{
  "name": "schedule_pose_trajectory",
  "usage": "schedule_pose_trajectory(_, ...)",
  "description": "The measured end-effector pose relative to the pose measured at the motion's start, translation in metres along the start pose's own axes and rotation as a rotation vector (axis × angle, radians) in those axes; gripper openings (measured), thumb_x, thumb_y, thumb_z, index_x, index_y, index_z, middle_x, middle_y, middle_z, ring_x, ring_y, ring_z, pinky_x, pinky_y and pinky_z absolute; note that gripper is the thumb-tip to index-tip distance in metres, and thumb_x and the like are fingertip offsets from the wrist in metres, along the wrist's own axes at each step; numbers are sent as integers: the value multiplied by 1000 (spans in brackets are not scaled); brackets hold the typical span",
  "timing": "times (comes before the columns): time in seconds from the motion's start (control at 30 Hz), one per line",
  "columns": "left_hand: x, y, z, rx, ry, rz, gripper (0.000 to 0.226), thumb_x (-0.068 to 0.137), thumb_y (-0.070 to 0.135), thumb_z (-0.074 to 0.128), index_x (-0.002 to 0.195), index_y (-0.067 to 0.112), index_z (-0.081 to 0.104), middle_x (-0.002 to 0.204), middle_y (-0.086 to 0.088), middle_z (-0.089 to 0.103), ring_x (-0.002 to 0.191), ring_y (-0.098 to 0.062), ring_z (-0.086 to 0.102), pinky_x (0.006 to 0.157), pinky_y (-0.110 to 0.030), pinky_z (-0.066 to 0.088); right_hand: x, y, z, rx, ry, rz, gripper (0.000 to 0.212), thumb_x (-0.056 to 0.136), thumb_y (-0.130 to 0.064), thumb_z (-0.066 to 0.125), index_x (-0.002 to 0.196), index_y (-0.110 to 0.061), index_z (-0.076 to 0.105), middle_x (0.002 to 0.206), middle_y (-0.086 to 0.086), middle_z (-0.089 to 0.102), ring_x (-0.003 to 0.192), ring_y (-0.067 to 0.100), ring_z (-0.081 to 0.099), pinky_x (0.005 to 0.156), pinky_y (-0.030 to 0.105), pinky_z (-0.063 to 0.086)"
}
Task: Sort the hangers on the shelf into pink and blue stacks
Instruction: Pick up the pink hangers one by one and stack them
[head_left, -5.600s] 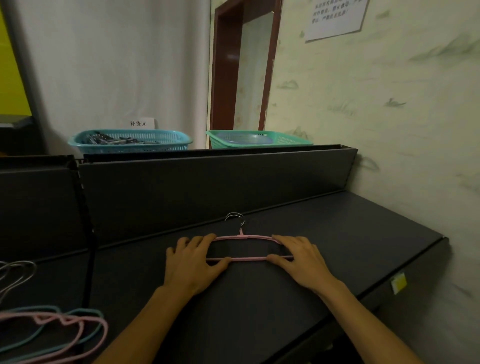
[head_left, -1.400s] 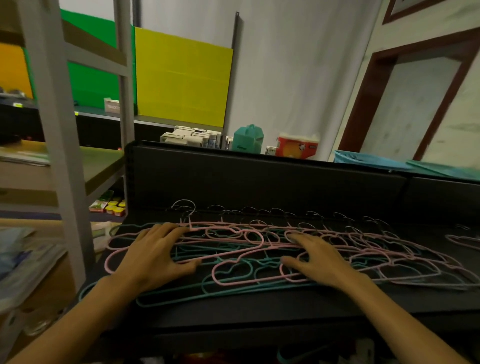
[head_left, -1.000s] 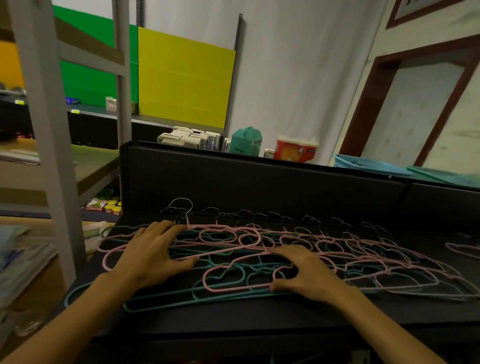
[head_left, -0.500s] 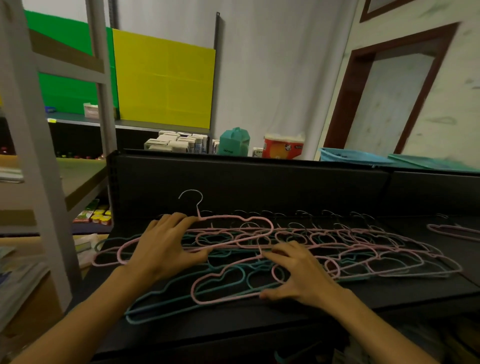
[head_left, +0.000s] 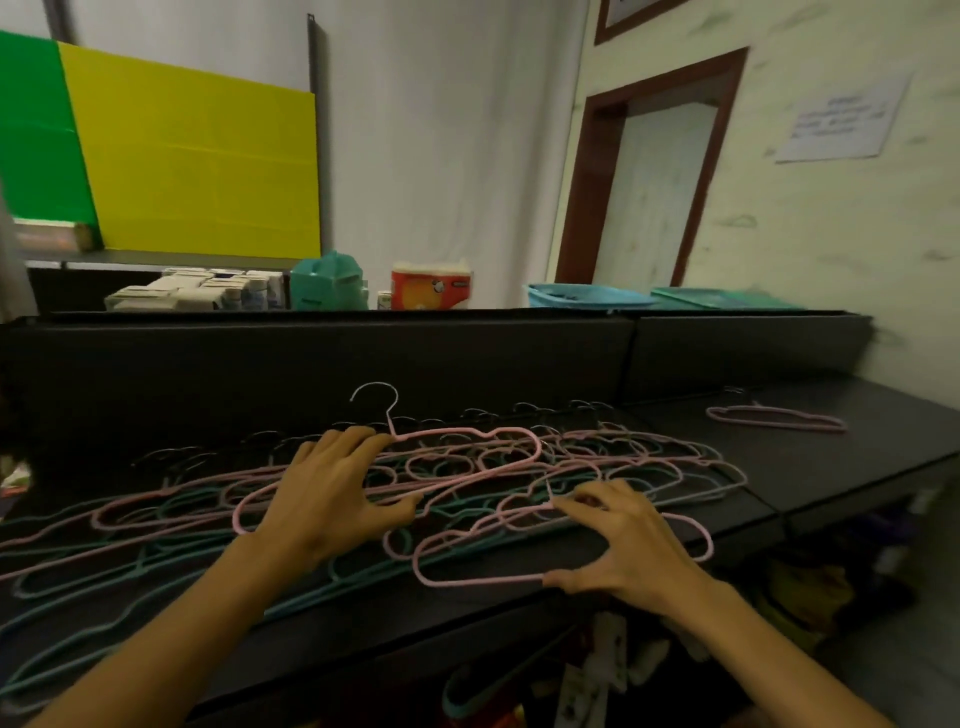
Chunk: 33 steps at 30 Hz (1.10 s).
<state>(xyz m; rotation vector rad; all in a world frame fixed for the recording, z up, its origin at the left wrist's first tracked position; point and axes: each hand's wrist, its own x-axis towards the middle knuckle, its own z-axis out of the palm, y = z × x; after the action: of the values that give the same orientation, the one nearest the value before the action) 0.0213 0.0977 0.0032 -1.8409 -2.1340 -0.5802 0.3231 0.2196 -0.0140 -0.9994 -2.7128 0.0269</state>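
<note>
Pink and blue hangers (head_left: 467, 483) lie tangled on the black shelf (head_left: 857, 462). The left hand (head_left: 327, 499) grips a raised pink hanger (head_left: 457, 467); the right hand (head_left: 628, 545) pinches another. Next, probably lifting one free toward the lone pink hanger (head_left: 774, 418) well apart.

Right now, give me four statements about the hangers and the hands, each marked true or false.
1. The left hand grips a pink hanger whose hook rises above the pile. True.
2. The right hand grips a blue hanger. False: its fingers and thumb hold a pink hanger at the shelf's front edge.
3. One pink hanger lies alone on the right shelf section. True.
4. The mixed pile holds only pink hangers. False: blue hangers are tangled through it.
</note>
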Motion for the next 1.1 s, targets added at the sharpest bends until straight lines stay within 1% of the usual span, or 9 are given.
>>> schedule_pose_trajectory(0.2, 41, 95, 29, -4, -35, 68, 100, 62, 87, 23, 141, 28, 40, 143, 3, 42, 126, -17, 41, 102, -34, 33, -40, 104, -28, -39, 32, 108, 121, 47, -102, 17, 145, -35, 38, 140, -10, 37, 128, 9, 30, 106, 27, 25)
schedule_pose_trajectory(0.27, 57, 125, 41, 2, -38, 80, 105, 60, 92, 19, 141, 28, 39, 143, 3, 42, 126, -16, 41, 102, -34, 33, -57, 140, -34, -60, 51, 133, 120, 48, -102, 17, 144, -34, 40, 139, -11, 39, 127, 9, 31, 102, 23, 24)
schedule_pose_trajectory(0.33, 71, 155, 57, -2, -43, 93, 101, 62, 89, 22, 142, 29, 38, 143, 4, 41, 126, -16, 40, 102, -35, 33, -74, 175, -38, -74, 69, 154, 119, 50, -102, 17, 142, -32, 44, 135, -10, 42, 123, 9, 34, 97, 22, 26)
schedule_pose_trajectory(0.47, 92, 211, 88, -35, -72, 121, 95, 63, 84, 25, 143, 32, 34, 146, 5, 37, 129, -15, 37, 106, -37, 32, -102, 241, -44, -113, 105, 222, 115, 55, -101, 18, 137, -28, 52, 128, -6, 49, 116, 13, 41, 95, 29, 35)
schedule_pose_trajectory(0.63, 121, 264, 117, -22, -111, 191, 94, 65, 83, 24, 144, 33, 32, 150, 7, 32, 134, -14, 32, 112, -37, 25, -125, 303, -50, -145, 166, 318, 111, 59, -99, 21, 131, -24, 59, 120, -2, 55, 110, 19, 48, 88, 35, 41)
schedule_pose_trajectory(0.8, 162, 310, 144, -41, -177, 260, 101, 60, 84, 19, 145, 31, 31, 150, 5, 32, 135, -15, 30, 112, -36, 24, -140, 362, -51, -197, 176, 425, 114, 58, -99, 16, 131, -22, 58, 121, 1, 56, 109, 20, 47, 82, 35, 40)
schedule_pose_trajectory(0.97, 219, 357, 178, -68, -153, 327, 99, 62, 86, 21, 142, 31, 34, 143, 8, 37, 122, -12, 40, 101, -31, 33, -137, 425, -66, -269, 173, 505, 123, 51, -102, 7, 138, -26, 50, 130, -1, 49, 117, 17, 42, 91, 34, 39)
schedule_pose_trajectory(1.03, 245, 378, 190, -73, -172, 350, 100, 60, 85, 19, 144, 31, 31, 145, 8, 34, 124, -13, 37, 103, -32, 31, -132, 450, -75, -294, 173, 538, 127, 47, -102, 3, 140, -27, 47, 133, -1, 47, 119, 18, 41, 94, 34, 38)
schedule_pose_trajectory(1.1, 271, 397, 203, -78, -172, 373, 100, 59, 83, 18, 144, 31, 29, 146, 7, 33, 126, -13, 36, 104, -32, 30, -127, 476, -83, -320, 180, 569, 128, 47, -102, 1, 140, -27, 48, 131, 1, 49, 118, 19, 43, 92, 35, 38)
